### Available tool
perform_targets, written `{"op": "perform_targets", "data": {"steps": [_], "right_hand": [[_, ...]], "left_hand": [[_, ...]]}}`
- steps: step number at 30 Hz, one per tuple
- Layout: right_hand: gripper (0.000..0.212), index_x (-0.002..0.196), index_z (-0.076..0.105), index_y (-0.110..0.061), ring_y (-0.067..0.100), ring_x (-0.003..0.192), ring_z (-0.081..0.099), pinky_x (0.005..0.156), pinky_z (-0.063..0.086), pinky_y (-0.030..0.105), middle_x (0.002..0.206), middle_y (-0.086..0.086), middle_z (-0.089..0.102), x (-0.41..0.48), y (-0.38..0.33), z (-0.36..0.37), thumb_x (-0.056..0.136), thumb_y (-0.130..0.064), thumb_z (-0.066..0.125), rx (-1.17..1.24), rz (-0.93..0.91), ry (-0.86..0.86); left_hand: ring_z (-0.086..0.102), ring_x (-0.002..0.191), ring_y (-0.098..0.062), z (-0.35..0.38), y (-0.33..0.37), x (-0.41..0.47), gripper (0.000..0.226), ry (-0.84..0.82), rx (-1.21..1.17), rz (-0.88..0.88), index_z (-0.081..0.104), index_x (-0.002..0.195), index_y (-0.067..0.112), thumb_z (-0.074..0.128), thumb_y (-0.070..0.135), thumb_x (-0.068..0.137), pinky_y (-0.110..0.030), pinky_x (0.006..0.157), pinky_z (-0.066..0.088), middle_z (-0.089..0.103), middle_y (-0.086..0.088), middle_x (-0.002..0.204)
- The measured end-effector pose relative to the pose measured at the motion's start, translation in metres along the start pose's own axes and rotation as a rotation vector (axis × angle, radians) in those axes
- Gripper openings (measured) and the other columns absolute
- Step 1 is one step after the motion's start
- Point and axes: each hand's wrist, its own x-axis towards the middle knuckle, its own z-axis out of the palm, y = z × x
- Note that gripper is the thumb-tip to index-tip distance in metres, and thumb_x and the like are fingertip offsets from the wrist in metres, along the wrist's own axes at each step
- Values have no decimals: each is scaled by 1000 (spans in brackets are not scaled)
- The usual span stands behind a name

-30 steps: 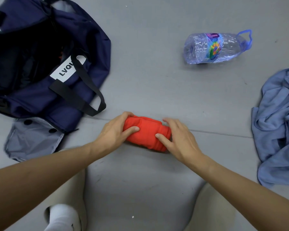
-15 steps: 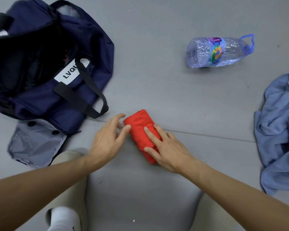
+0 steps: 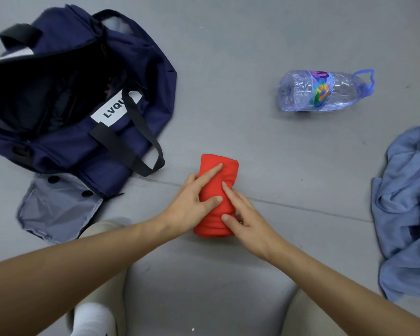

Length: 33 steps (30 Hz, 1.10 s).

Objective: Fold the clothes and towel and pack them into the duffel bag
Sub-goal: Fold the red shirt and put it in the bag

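A red garment point(image 3: 224, 170), rolled into a tight bundle, lies on the grey floor pointing away from me. My left hand point(image 3: 192, 204) rests on its left side with fingers stretched over the top and the thumb pressing its middle. My right hand point(image 3: 247, 219) touches its right side, fingers fairly straight, thumb at the near end. The navy duffel bag point(image 3: 66, 117) lies unzipped at the upper left, its inside dark. A crumpled light blue cloth point(image 3: 407, 209) is heaped at the right edge.
An empty clear plastic bottle point(image 3: 323, 90) with a blue handle lies on its side at the upper right. A grey flap point(image 3: 56, 209) with black snaps spreads out beneath the bag. My knees and a white sock point(image 3: 92, 318) sit at the bottom.
The red bundle has turned from lying crosswise to pointing away from me. Both hands shifted from its ends to its long sides.
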Motion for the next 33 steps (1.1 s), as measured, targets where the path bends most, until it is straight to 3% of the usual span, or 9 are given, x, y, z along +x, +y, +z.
{"op": "perform_targets", "data": {"steps": [4,7,10,13,16,20,23,28,33], "right_hand": [[60,144,27,-65,-4,121,56,107,46,32,159,-26,25,-4,-38,-11,102,-33,56,48,-54,10],[60,137,24,-75,-22,127,36,112,29,16,164,-17,18,10,-80,-19,97,-45,57,-17,-72,-69],[62,137,25,-74,-3,140,36,117,30,26,165,-15,8,35,-130,-19,94,-48,60,55,-99,-163],[66,140,33,-66,0,136,46,106,45,25,158,-33,8,65,-179,-9,94,-33,66,195,-173,-197],[68,144,41,-53,6,119,63,91,58,33,148,-37,36,97,-210,14,94,-16,66,372,-174,-278],[67,140,49,-49,18,112,69,88,59,45,125,-22,67,136,-221,54,91,-8,68,503,-77,-313],[65,137,56,-44,19,112,69,91,57,44,127,-9,68,159,-217,73,89,-3,69,584,-25,-217],[62,137,56,-45,16,115,67,101,52,46,130,-10,66,188,-207,80,90,-7,69,568,-20,-87],[64,144,49,-40,13,114,67,93,56,40,135,-9,61,205,-208,82,91,-7,67,620,-32,-13]], "left_hand": [[59,107,0,-26,26,-16,69,165,-135,53,49,141,49,64,3,91,-12,87,47,50,4,125],[61,103,-3,-57,43,-27,70,292,-171,97,54,137,50,63,-1,89,-15,83,50,52,4,121],[62,106,-4,-94,55,-36,72,368,-198,107,54,135,53,61,-1,89,-18,86,51,55,7,125],[65,103,-6,-132,62,-41,71,413,-291,124,55,133,54,59,-2,89,-25,86,55,61,12,127],[67,92,-3,-173,54,-41,71,456,-353,124,56,134,50,59,-4,89,-22,80,56,68,19,119],[63,115,-2,-221,21,-40,68,401,-364,100,44,145,48,68,12,93,-25,98,51,58,13,138],[60,120,-4,-248,-9,-31,60,443,-101,95,31,152,48,58,41,100,-30,103,47,59,13,138],[58,113,-34,-274,-67,-2,65,481,854,-167,18,160,26,43,45,103,-40,96,44,60,-9,134],[64,102,-38,-252,-76,-9,65,415,823,-207,9,159,35,41,34,103,-44,84,50,70,-9,116]]}}
